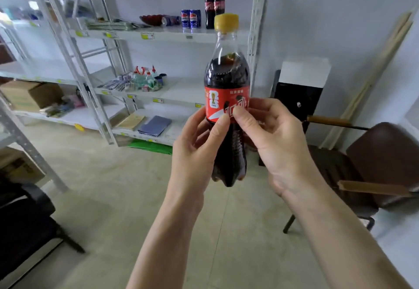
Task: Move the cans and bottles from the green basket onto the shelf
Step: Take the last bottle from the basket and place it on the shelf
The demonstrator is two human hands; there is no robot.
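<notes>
Shelf (158, 35) behind | cola bottle (226, 80) upright, yellow cap, red label

We've got both hands on one cola bottle (226, 98), upright with a yellow cap: left hand (199, 143) and right hand (269, 139), thumbs pressed on the red label. Behind the bottle, the shelf (158, 35) holds two more cola bottles (214, 5), two upright blue cans (191, 18) and one lying beside them.

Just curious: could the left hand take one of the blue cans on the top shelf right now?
Probably not: the left hand is busy holding the cola bottle, and the blue cans look far off.
</notes>
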